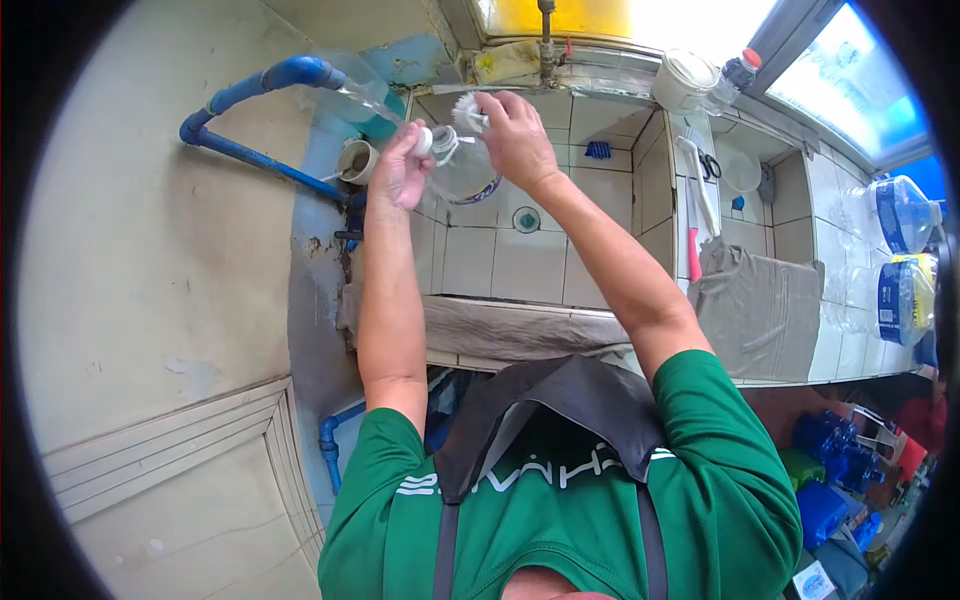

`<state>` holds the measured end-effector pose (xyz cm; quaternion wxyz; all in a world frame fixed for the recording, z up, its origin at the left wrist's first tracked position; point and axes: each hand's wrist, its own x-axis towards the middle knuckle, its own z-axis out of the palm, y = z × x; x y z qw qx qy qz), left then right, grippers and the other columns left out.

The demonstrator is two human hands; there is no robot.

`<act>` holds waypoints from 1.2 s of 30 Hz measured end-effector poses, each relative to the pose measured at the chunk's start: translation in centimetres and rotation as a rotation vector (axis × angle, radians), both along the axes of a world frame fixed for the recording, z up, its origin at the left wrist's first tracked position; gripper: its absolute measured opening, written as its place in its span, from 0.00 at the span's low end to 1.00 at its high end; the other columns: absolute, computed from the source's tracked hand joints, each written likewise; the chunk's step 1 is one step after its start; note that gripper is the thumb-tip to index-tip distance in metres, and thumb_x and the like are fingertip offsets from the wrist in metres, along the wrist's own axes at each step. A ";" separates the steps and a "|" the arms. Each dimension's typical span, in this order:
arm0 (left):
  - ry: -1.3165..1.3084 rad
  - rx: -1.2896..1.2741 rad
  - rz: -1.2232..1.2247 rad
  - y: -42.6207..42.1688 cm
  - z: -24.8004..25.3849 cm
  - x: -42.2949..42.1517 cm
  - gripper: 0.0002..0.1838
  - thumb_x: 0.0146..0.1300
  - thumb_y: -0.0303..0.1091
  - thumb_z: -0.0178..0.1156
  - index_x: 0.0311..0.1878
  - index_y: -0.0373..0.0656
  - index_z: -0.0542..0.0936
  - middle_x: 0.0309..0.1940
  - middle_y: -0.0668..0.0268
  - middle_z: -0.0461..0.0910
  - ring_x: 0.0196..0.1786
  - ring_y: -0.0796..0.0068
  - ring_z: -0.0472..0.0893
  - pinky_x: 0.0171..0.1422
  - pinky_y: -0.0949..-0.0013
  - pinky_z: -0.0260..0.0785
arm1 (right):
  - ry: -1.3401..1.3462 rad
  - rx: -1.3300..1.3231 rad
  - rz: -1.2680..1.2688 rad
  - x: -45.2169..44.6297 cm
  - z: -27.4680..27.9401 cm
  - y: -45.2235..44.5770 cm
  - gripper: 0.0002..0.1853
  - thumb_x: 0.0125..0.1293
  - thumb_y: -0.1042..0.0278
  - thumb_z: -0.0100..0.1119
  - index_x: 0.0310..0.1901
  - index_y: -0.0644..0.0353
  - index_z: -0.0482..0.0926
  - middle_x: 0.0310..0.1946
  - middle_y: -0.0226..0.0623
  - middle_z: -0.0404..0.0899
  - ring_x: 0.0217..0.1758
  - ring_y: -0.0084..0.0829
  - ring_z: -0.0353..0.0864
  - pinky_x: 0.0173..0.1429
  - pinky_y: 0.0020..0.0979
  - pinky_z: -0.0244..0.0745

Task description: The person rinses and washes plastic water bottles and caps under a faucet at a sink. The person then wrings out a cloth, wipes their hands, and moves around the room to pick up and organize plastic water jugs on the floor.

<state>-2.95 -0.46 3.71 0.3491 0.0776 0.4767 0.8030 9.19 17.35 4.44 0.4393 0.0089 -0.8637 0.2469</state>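
Observation:
My left hand (pixel 400 175) is closed on a round white cap (pixel 424 142), pinched by the thumb and fingers. Right beside the cap is the white neck of a clear plastic bottle (pixel 462 178), tilted over the tiled sink (pixel 490 255); whether my left hand also grips the bottle I cannot tell. A white-bristled scrub brush (pixel 468 113) is in my right hand (pixel 520 145), whose fingers wrap around it just above the bottle neck. From a blue pipe (pixel 300 72), water runs down toward my left hand.
A grey cloth (pixel 500 328) lies along the sink's front edge. On the right ledge lie a red-handled knife (pixel 693 255) and black scissors (pixel 711 165). A blue scrubber (pixel 598 150) is in the sink. A white tub (pixel 685 80) and large bottles (pixel 905 300) stand around.

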 end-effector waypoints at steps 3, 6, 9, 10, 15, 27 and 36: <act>-0.141 0.030 0.046 1.2 0.1 1.0 0.12 0.66 0.37 0.62 0.49 0.47 0.78 0.43 0.66 0.81 0.40 0.76 0.80 0.37 0.72 0.69 | 0.096 0.035 0.063 0.9 1.5 -0.7 0.27 0.51 0.76 0.61 0.55 0.49 0.74 0.50 0.44 0.73 0.50 0.47 0.76 0.52 0.42 0.76; -0.158 0.004 0.042 1.1 0.3 0.9 0.10 0.64 0.35 0.65 0.47 0.47 0.78 0.40 0.66 0.81 0.38 0.77 0.80 0.35 0.73 0.69 | 0.178 0.360 0.267 1.0 2.2 -1.2 0.27 0.49 0.76 0.62 0.54 0.49 0.75 0.51 0.44 0.73 0.53 0.46 0.75 0.55 0.41 0.76; -0.050 -0.080 0.014 0.1 0.7 0.5 0.10 0.64 0.35 0.65 0.47 0.47 0.78 0.41 0.65 0.81 0.38 0.76 0.80 0.35 0.74 0.69 | -0.036 0.152 0.013 0.6 0.5 1.1 0.27 0.48 0.76 0.62 0.53 0.50 0.76 0.51 0.43 0.73 0.55 0.46 0.74 0.58 0.41 0.75; -0.046 -0.077 0.033 0.0 0.9 0.7 0.11 0.65 0.36 0.64 0.48 0.47 0.78 0.42 0.66 0.81 0.38 0.77 0.79 0.35 0.73 0.69 | -0.147 0.043 -0.116 0.4 0.1 1.3 0.26 0.47 0.76 0.62 0.53 0.50 0.77 0.51 0.43 0.73 0.57 0.46 0.74 0.60 0.40 0.74; -0.073 -0.108 0.100 1.6 1.9 2.6 0.11 0.64 0.37 0.65 0.47 0.48 0.79 0.38 0.69 0.81 0.36 0.78 0.78 0.34 0.74 0.66 | 0.070 0.142 0.218 2.1 1.5 -0.3 0.28 0.47 0.76 0.63 0.55 0.52 0.76 0.52 0.44 0.73 0.59 0.48 0.73 0.63 0.42 0.73; -0.154 -0.034 0.111 2.5 2.2 3.3 0.11 0.63 0.40 0.66 0.47 0.50 0.80 0.35 0.71 0.82 0.34 0.80 0.77 0.37 0.72 0.69 | 0.171 0.362 0.285 2.8 2.3 -1.1 0.28 0.50 0.75 0.62 0.57 0.53 0.73 0.50 0.44 0.73 0.56 0.48 0.75 0.61 0.42 0.73; -0.219 0.038 -0.053 1.9 1.8 3.3 0.12 0.61 0.42 0.68 0.44 0.50 0.82 0.36 0.70 0.83 0.33 0.81 0.77 0.38 0.71 0.69 | 0.117 0.028 0.177 2.6 1.3 -1.5 0.30 0.49 0.72 0.66 0.57 0.54 0.73 0.51 0.45 0.73 0.54 0.49 0.76 0.59 0.41 0.74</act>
